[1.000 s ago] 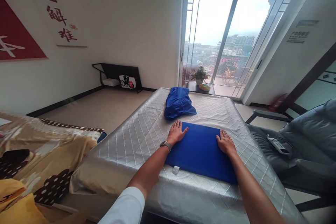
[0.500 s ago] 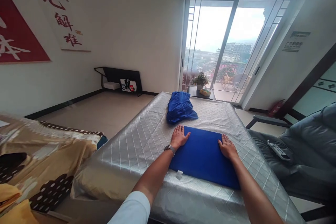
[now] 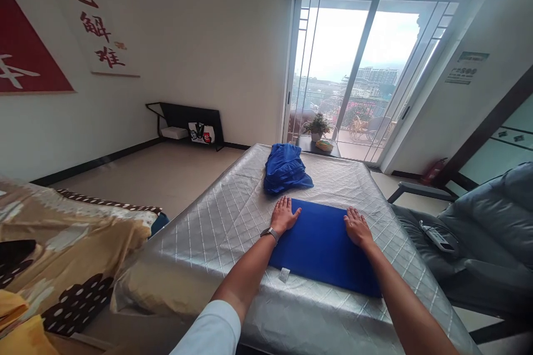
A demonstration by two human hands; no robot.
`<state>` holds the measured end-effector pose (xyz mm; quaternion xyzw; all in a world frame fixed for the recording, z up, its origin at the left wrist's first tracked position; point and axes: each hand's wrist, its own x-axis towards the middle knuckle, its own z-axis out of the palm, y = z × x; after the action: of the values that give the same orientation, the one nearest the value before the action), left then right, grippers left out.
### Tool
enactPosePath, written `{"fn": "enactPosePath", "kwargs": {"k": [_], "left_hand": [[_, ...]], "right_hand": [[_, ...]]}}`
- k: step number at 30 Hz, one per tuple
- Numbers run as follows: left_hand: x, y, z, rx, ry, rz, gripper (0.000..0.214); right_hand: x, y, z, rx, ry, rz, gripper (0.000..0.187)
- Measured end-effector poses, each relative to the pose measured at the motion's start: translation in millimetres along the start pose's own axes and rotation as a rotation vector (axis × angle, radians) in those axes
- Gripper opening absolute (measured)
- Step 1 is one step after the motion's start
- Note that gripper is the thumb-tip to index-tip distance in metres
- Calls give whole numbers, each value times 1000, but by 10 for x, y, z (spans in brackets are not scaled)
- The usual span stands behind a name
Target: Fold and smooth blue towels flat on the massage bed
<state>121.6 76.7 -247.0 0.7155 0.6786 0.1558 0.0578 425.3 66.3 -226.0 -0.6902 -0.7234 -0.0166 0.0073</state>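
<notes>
A flat, smooth blue folded cloth (image 3: pixel 322 249) lies on the silver quilted cover of the mattress (image 3: pixel 208 216), with a small white tag (image 3: pixel 284 274) sticking out at its near edge. My left hand (image 3: pixel 285 215) rests flat on its far left corner, fingers stretched out. On the far right corner lies my right hand (image 3: pixel 357 226), palm down and fingers extended. Neither hand grips anything. Just beyond the left hand sits a crumpled blue cloth (image 3: pixel 286 169).
To the right stands a grey armchair (image 3: pixel 487 233) with a white device (image 3: pixel 437 236) on its seat. At the left is a bed with patterned bedding (image 3: pixel 95 233). A potted plant (image 3: pixel 318 126) stands on a chair by the sliding glass door (image 3: pixel 353 83).
My right hand has shifted slightly left and away from me along the cloth. The left hand stays in place. The view has turned a little.
</notes>
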Motion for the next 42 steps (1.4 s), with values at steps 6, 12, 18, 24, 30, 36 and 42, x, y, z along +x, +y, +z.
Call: {"fn": "enactPosePath", "kwargs": {"k": [6,12,18,24,30,36,42], "left_hand": [[-1,11,27,14,6,-1,85],[-5,60,-96,80,53,28,80],[-78,984,-26,73,52,214,75],[-256,1917,416,-93,-2,482,71],[-153,1386,327,-95,-116,278,83],[-64,344,55,-12,-108,37,92],[-135,-23,5,15,-61,-16,92]], "right_hand": [[14,62,129,34,-51,64,68],[27,72,165,46,-45,66,71],[31,86,192,51,-18,51,71],[-25,164,224,28,-23,-25,64],[32,108,209,41,-15,36,69],[23,83,188,55,-13,57,69],[-35,12,72,35,43,59,66]]}}
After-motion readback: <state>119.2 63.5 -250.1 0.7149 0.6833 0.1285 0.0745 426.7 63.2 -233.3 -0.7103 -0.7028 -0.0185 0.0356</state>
